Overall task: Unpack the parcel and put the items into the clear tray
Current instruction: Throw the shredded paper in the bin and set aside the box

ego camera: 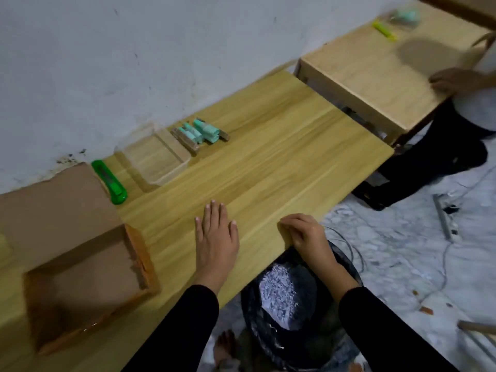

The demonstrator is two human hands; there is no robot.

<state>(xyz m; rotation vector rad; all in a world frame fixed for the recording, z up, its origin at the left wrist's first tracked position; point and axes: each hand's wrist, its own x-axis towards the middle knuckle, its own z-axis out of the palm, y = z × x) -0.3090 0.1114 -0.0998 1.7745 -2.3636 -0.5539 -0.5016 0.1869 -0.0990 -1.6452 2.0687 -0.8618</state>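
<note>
An open brown cardboard parcel [88, 280] stands at the left of the wooden table [268, 162], its flaps spread and its inside looking bare. A clear tray [154, 157] sits by the wall with nothing in it. Just right of the tray lie several teal items [201, 131] and brown sticks on the table. My left hand [216, 237] rests flat on the tabletop, fingers straight. At the table's front edge my right hand [308, 233] lies with its fingers curled over the edge, holding nothing else.
A green box cutter [110, 182] lies between the parcel and the tray. A black bin [295, 304] with shredded paper stands under the table edge. Another person [461, 108] sits at a second table [375, 76] on the right. Cables cross the floor.
</note>
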